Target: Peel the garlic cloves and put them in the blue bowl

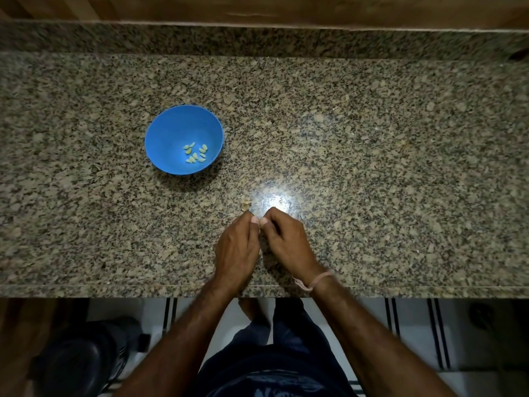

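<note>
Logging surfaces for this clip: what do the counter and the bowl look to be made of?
The counter looks like polished granite: speckled tan and black grain, with a bright glare spot just beyond the hands. The blue bowl is probably plastic: one even colour, a thin rim and a smooth, dull sheen, though the picture cannot settle it.

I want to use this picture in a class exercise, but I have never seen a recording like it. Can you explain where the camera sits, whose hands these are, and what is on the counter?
There is one picture, from a camera worn on a person's head, looking down. No machine: the left hand and right hand are the person's own, fingertips pinched together over a speckled stone counter. Whatever they pinch is hidden. To the far left stands a blue bowl holding several peeled garlic cloves. A scrap of papery skin lies just beyond the hands.
</note>
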Demonstrator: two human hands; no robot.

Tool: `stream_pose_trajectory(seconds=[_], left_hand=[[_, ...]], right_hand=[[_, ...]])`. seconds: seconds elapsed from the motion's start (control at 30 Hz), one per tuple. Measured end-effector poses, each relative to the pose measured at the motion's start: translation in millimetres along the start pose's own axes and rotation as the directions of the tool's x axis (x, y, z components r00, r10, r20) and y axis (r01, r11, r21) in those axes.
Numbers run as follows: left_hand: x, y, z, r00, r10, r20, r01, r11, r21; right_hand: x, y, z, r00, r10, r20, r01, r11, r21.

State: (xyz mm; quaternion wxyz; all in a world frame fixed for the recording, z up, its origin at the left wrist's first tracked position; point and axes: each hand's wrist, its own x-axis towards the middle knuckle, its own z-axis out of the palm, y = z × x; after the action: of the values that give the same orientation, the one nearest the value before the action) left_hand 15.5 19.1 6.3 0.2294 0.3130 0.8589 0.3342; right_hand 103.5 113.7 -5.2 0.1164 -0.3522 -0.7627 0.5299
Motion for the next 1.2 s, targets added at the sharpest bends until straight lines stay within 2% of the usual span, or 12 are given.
stream_pose_trajectory(seconds=[0.1, 0.23, 0.4, 0.5, 0.63, 0.7, 0.83, 0.9, 0.97, 1.03, 1.1, 1.2], left_hand=[[3.7, 3.0, -0.6, 0.996, -0.061, 0.071, 0.064, 0.997, -0.051], [12.9, 8.7, -3.2, 0.882, -0.321, 0.344, 0.455, 0.769, -0.448], [6.2, 5.9, -1.1, 0.986, -0.136, 0.1, 0.152, 0.972, -0.181], [15.0, 14.6, -4.9, 0.911, -0.266, 0.315, 0.394, 0.788, -0.473], [23.7, 11.0, -7.5, 0.725, -0.394, 0.565, 0.68, 0.544, -0.493], [20.3, 9.6, -6.3, 0.808, -0.35, 0.473, 0.573, 0.654, -0.494], [10.5, 1.0, 1.8, 0.997, -0.037, 0.063, 0.042, 0.995, -0.094], [15.5, 3.6, 2.8, 0.977, -0.167, 0.135, 0.195, 0.953, -0.23], [22.9, 11.6, -0.9, 0.812, -0.388, 0.436, 0.577, 0.646, -0.501], [22.3, 15.8, -4.2, 0.773, -0.397, 0.495, 0.63, 0.578, -0.52], [16.5, 6.6, 0.8, 0.968, -0.19, 0.167, 0.236, 0.916, -0.324], [13.1, -0.5, -1.0, 1.0, 0.024, -0.01, -0.025, 0.993, -0.114]], right_hand=[[-3.6, -3.6, 4.5, 0.996, 0.08, -0.032, -0.077, 0.993, 0.092], [-1.2, -0.8, 2.3, 0.994, -0.108, -0.028, 0.099, 0.968, -0.232], [9.8, -6.5, -4.9, 0.967, 0.234, 0.103, -0.246, 0.96, 0.131], [7.3, -4.9, -4.0, 1.0, 0.02, 0.001, -0.02, 0.998, -0.056], [8.9, 0.4, -4.3, 0.996, -0.085, 0.018, 0.087, 0.979, -0.182], [12.0, -2.7, -10.3, 0.989, 0.108, 0.097, -0.112, 0.993, 0.04], [16.3, -12.8, -18.5, 0.833, 0.45, 0.321, -0.547, 0.754, 0.363], [14.1, -9.7, -13.0, 0.964, 0.234, 0.124, -0.249, 0.96, 0.127], [10.4, -4.5, -8.8, 0.998, -0.068, -0.008, 0.064, 0.97, -0.234], [11.5, -7.1, -7.8, 0.997, -0.076, -0.004, 0.073, 0.97, -0.231], [15.4, -16.7, -9.7, 0.978, 0.192, 0.081, -0.202, 0.968, 0.147], [20.3, -24.9, -12.4, 0.875, 0.431, 0.221, -0.484, 0.791, 0.375]])
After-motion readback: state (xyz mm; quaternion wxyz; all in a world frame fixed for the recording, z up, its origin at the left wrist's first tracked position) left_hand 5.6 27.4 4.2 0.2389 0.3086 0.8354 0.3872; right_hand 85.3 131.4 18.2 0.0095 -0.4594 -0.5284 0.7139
